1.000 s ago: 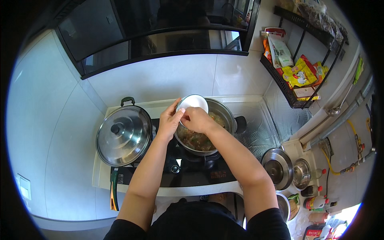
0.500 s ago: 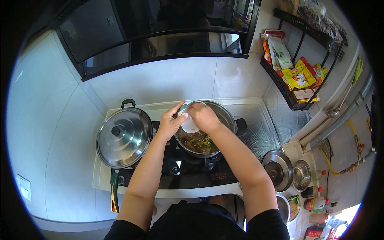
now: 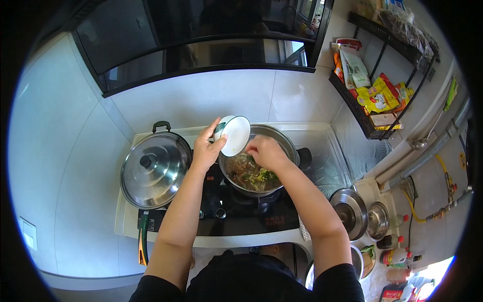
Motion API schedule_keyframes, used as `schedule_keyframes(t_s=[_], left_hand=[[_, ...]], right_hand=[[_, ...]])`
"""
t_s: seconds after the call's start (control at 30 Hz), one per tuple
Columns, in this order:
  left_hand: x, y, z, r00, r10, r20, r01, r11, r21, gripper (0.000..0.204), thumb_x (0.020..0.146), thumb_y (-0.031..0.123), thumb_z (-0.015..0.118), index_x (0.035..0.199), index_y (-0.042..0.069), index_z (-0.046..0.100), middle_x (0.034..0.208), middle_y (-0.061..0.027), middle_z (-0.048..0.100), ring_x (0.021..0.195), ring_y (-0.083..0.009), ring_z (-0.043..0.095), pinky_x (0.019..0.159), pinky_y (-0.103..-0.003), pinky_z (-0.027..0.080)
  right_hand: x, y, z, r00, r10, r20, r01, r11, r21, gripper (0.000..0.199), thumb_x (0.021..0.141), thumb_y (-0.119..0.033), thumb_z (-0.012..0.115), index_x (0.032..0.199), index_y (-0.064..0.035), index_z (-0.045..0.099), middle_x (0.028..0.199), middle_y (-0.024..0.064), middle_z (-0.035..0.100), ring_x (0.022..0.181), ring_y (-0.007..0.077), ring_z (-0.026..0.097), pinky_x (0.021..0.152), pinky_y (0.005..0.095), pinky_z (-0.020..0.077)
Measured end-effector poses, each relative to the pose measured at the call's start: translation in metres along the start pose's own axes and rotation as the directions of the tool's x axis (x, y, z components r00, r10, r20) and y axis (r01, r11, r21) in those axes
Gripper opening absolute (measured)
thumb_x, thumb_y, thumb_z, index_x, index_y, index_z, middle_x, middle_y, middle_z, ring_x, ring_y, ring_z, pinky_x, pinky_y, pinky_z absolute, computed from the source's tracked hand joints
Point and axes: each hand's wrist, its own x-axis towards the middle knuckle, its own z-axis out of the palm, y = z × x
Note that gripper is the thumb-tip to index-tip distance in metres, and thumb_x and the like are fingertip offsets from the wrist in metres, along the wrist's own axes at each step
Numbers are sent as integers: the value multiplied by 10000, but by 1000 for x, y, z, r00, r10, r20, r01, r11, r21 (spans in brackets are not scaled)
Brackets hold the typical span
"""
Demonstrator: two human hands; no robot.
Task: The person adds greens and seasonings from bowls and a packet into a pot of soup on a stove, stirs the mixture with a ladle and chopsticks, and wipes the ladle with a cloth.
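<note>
Left hand (image 3: 205, 149) tipping white bowl (image 3: 234, 135) over pot (image 3: 257, 166), right hand (image 3: 265, 152) just beside

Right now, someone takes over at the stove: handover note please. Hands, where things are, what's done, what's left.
Left hand: holds the small white bowl tilted on its side above the open pot's left rim.
Right hand: over the pot, close to the bowl; whether it holds anything cannot be told.
Pot sits on the right burner of the black stove with brown food and green and yellow bits inside.
Lidded pot is on the left burner, untouched.
Done: bits are already in the pot.
Left: probably setting the bowl down; its inside faces away, so what remains cannot be seen.
</note>
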Motion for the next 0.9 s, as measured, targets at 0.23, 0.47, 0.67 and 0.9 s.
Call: schedule_keyframes(t_s=[0.23,0.47,0.67,0.9], left_hand=[[-12,8,11,994,110,29,-110,994,7,533,765,148,710,1266,73,543,1137,-125,589,1052,-193,557,898,-309,434],[-18,15,3,989,140,-55,-135,988,80,548,757,139,713,1272,77,535,1165,-137,584,1075,-208,557,918,-316,430],[-25,19,6,987,118,-112,-112,992,51,539,759,116,702,1270,73,535,1172,-135,577,1060,-200,561,908,-309,436],[-34,8,6,977,107,-186,-99,994,50,546,769,103,684,1284,49,512,1134,-120,586,1018,-183,567,882,-298,445]], right_hand=[[-3,-19,20,952,-239,-194,243,970,-2,177,721,36,546,821,-55,660,872,101,630,900,297,589,779,408,487],[-17,-14,-10,964,-199,-177,197,980,-32,76,724,-51,597,754,-71,664,770,108,612,810,304,596,714,399,494],[-31,-8,-15,968,226,-113,-209,967,142,187,784,-37,596,928,-94,701,856,124,651,783,276,616,676,376,492],[-43,-18,-13,963,221,-156,-214,975,59,207,727,-49,662,928,-100,664,892,148,628,890,311,606,802,373,492]])
